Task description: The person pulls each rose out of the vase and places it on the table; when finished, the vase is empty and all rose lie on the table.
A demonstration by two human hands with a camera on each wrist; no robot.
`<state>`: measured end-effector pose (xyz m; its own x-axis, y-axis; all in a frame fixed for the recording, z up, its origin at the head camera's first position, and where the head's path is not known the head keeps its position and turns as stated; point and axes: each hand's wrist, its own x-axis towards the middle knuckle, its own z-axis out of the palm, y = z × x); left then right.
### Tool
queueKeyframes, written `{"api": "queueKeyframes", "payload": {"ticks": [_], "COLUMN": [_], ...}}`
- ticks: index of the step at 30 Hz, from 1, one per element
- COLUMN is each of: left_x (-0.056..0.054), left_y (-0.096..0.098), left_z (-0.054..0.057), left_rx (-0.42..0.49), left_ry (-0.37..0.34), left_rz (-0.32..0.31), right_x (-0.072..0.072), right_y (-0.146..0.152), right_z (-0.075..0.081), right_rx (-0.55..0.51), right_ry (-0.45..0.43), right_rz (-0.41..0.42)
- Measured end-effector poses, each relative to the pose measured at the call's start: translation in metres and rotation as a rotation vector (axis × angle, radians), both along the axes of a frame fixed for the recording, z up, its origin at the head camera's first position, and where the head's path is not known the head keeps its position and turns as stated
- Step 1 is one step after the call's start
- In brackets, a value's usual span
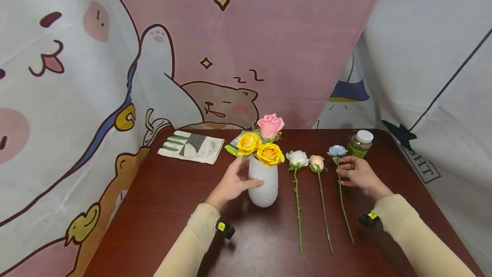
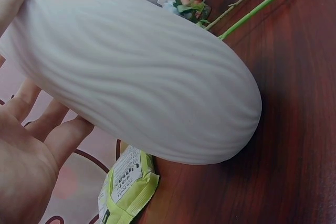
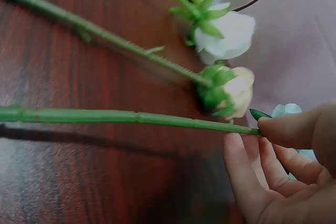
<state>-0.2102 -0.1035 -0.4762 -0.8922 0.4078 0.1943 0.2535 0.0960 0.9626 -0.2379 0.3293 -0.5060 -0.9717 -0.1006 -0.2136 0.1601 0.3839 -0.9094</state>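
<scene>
My left hand (image 1: 232,183) grips a white ribbed vase (image 1: 263,189) at its upper part, thumb in front and fingers at the far side. Two yellow roses (image 1: 270,154) and a pink rose (image 1: 270,126) stand in it. In the left wrist view the vase (image 2: 147,72) fills much of the picture. My right hand (image 1: 358,173) pinches the green stem (image 3: 115,116) of a pale blue artificial flower (image 1: 337,151) just below its head. The stem slants over the table, with a shadow beside it in the right wrist view.
A white rose (image 1: 297,158) and a peach rose (image 1: 317,163) lie between vase and right hand, stems toward me. Behind the blue flower stands a white-lidded jar (image 1: 361,142). Grey-and-white gloves (image 1: 192,146) lie back left; a green packet (image 2: 128,184) lies behind the vase.
</scene>
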Motion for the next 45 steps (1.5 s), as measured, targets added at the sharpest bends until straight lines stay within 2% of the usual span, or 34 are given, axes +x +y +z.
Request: {"api": "queueKeyframes", "payload": {"ticks": [4,9,14,22,29,33,38,41,45], "left_x": [0.0,0.0,0.0,-0.002,-0.001,-0.001,-0.002,-0.002,-0.002], "left_y": [-0.001,0.0,0.0,0.0,0.0,0.0,-0.001,-0.001,-0.001], "left_z": [0.0,0.001,0.001,0.0,0.001,0.002,0.001,0.001,0.001], "left_rx": [-0.003,0.001,-0.002,0.003,-0.013,-0.016,-0.018,-0.021,-0.025], "left_ry": [-0.004,-0.007,-0.005,0.005,0.004,0.002,0.009,0.009,-0.001], "left_rz": [0.002,-0.002,-0.003,-0.005,-0.003,-0.005,-0.006,-0.004,-0.004], "right_x": [-0.002,-0.003,0.001,0.003,0.003,0.002,-0.001,-0.002,-0.002], "right_y": [0.001,0.001,-0.002,-0.004,-0.003,-0.003,-0.013,-0.025,-0.046], "right_z": [-0.011,-0.015,-0.016,-0.017,-0.009,-0.001,0.012,0.021,0.035], "right_rx": [0.038,0.064,0.098,0.116,0.177,0.262,0.345,0.303,0.164], "right_ry": [-0.017,-0.053,-0.087,-0.063,-0.067,-0.008,0.12,0.187,0.24], "right_rz": [0.001,-0.013,-0.012,-0.003,-0.023,-0.04,-0.029,0.003,0.062]}}
